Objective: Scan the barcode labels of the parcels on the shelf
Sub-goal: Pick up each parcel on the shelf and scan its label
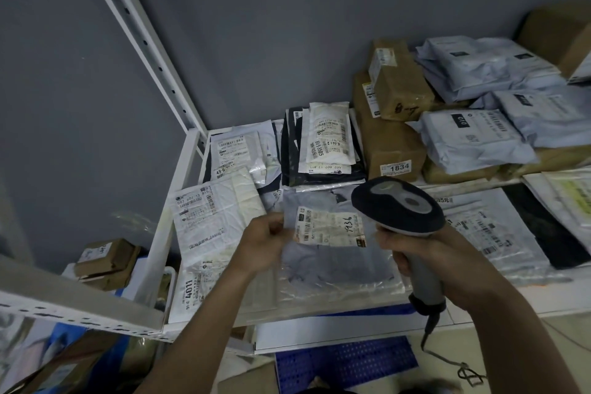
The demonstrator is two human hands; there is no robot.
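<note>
We have the barcode scanner (403,205) gripped by its handle in our right hand (447,261), fingers wrapped round the grey stem, its dark head tipped forward and to the left. Our left hand (263,241) pinches the left edge of the label (331,230) on the grey parcel (332,253), which lies flat near the front of the white shelf (166,227). The label sits between our two hands, its long axis running left to right, with the scanner head just beside its right end. We judge the next move turns on swinging the scanner's window leftward along that axis while the left hand keeps the label flat
</note>
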